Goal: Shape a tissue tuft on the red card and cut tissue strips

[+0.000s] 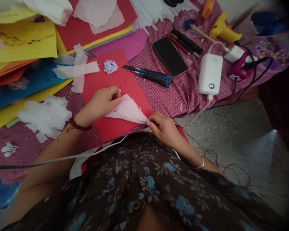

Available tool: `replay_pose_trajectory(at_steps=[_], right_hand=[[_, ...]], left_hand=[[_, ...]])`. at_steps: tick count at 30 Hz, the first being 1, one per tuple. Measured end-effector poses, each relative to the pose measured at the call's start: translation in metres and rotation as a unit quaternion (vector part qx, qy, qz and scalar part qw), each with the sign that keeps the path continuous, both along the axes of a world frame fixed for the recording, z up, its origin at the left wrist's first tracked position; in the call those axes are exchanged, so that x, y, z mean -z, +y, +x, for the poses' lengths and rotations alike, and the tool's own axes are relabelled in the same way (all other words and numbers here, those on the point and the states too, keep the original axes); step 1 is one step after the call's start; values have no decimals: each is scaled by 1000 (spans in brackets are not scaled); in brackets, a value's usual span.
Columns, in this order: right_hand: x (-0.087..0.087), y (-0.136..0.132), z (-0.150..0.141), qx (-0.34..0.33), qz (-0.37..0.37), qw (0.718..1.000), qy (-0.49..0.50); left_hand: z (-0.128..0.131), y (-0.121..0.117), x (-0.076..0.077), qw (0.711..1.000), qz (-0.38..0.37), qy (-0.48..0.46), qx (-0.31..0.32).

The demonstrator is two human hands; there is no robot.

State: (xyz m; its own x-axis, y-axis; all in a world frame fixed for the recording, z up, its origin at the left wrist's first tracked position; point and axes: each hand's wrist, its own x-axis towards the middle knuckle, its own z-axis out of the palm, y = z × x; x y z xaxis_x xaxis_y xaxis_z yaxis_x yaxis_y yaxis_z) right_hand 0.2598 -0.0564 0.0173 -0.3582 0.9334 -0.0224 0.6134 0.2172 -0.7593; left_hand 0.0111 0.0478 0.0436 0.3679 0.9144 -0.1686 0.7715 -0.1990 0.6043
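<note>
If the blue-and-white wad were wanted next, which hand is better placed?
Probably the left hand: it's nearer the wad; the right hand is farther off, pinching the pale sheet.

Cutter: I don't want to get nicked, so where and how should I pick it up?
Probably by the blue-black handle, coming from the right: the cutter lies flat, its handle end to the right, its narrow dark blade pointing left.

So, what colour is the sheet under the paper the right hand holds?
The sheet is red, best seen in the head view.
</note>
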Motion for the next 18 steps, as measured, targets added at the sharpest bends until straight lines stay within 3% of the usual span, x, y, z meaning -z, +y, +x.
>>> replay_pose_trajectory(at_steps=[6,18], right_hand=[[4,1,-2,5,7,1000,6],[5,5,-6,5,8,997,-82]], left_hand=[[1,0,1,1000,-12,8,1],[1,6,18,998,-2,56,-14]])
